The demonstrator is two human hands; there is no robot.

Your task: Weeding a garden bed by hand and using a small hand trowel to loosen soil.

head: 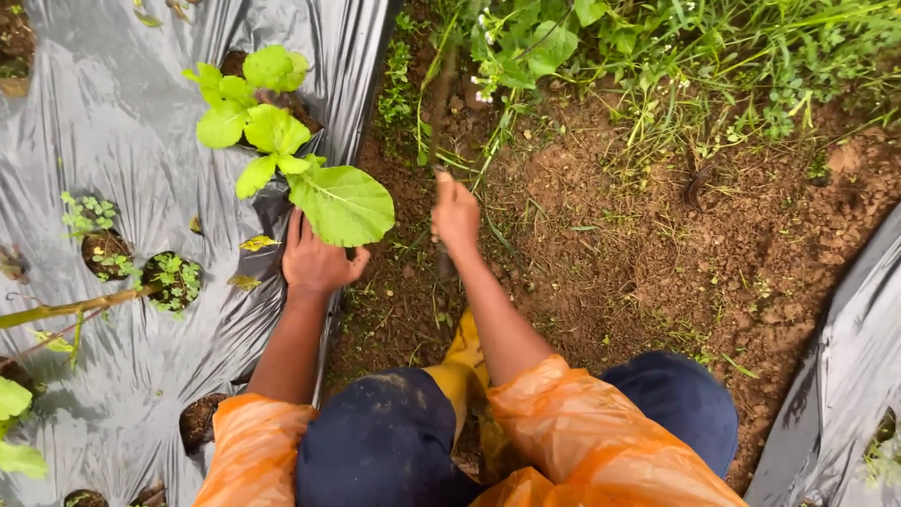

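My left hand [317,259] rests flat, fingers apart, on the edge of a black plastic mulch sheet [122,122], just under a large green leaf [343,204]. That leaf belongs to a leafy seedling [263,122] growing from a hole in the sheet. My right hand [455,215] is closed around a thin dark stick or tool handle [441,103] that stands in the brown soil [610,253] of the furrow. Orange rain sleeves cover both my upper arms, and my dark blue trousered knees are below.
Several other planting holes with small weeds [174,280] dot the sheet. A bamboo-like stem [75,307] lies at left. Grass and weeds [676,56] border the furrow at the top. A second plastic sheet [845,366] rises at right. A yellow boot [462,361] shows between my knees.
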